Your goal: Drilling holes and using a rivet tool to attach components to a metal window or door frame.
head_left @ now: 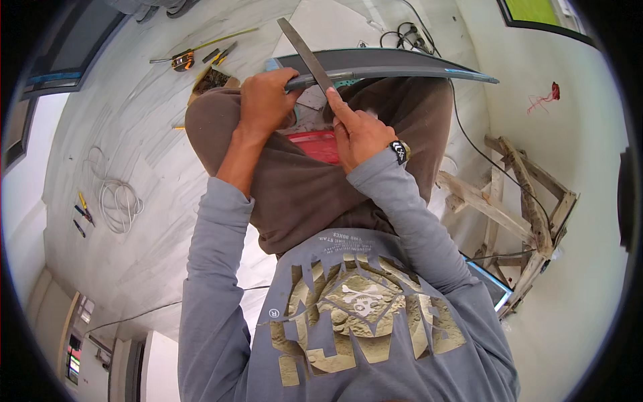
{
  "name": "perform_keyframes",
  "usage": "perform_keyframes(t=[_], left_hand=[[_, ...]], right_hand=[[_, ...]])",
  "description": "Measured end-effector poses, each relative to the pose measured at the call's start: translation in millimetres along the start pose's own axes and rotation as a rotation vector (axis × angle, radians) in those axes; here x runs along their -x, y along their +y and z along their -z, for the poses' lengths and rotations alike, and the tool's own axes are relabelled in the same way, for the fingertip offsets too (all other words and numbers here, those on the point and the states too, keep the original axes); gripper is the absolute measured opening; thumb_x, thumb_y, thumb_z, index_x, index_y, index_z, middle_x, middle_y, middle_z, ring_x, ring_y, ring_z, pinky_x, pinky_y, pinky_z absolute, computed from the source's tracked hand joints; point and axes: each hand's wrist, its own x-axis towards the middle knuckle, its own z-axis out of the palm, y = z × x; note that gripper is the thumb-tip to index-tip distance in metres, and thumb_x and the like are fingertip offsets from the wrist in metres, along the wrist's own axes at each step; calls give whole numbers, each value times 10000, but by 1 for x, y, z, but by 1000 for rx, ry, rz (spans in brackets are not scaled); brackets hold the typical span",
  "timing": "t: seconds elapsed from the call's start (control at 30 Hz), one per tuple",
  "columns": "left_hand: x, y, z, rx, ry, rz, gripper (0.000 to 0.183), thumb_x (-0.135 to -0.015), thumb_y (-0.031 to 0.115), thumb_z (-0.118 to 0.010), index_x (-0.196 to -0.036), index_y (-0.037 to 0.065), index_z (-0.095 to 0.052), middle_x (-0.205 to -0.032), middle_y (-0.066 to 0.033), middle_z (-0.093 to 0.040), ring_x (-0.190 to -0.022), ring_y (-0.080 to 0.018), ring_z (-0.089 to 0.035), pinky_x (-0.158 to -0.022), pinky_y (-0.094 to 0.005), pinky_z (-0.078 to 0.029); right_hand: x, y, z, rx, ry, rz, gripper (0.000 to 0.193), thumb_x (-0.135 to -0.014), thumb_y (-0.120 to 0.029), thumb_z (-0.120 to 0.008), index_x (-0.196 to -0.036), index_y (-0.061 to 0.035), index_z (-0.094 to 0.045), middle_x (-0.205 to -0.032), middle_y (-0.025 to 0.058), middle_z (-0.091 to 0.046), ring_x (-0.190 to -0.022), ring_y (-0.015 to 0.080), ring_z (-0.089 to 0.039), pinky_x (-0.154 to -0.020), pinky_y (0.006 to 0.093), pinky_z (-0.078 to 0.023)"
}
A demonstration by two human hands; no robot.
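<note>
My right hand [362,137], with a watch [400,151] at its wrist, is closed round the lower end of a long flat metal file [303,52]. Its index finger lies along the file. The file slants up and left across the edge of a dark grey panel [395,63] with strips of blue film at its ends. This panel lies across my knees. Near its left end my left hand [266,100] grips the edge, thumb toward the file. The file appears to touch the panel's edge, though the exact contact is hard to make out.
A red object [315,145] lies between my legs. On the marbled floor at left are a tape measure [182,61], a knife [224,53], coiled pale cable [119,206] and pliers [86,209]. A wooden trestle [492,204] and a black cord [469,134] stand close at right.
</note>
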Motion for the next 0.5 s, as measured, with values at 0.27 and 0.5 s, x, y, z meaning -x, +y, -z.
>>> perform_keyframes(t=[0.27, 0.5], left_hand=[[-4, -2, 2, -19, -12, -33, 133, -760, 209, -751, -845, 115, -708, -748, -97, -674, -713, -334, -651, -607, -426, -493], [2, 2, -2, -3, -43, -37, 151, -749, 203, -752, -853, 107, -700, -776, -100, -676, -732, -329, -653, -620, -425, -497]], right_hand=[[87, -16, 54, -87, -116, -120, 550, -892, -98, -565, -1419, -238, -490, -719, 155, -601, -696, 347, -624, -615, 487, -486], [-1, -27, 41, 63, -127, -55, 630, -866, -150, -596, -1457, -280, -421, -829, 173, -660, -747, 365, -667, -654, 497, -525]])
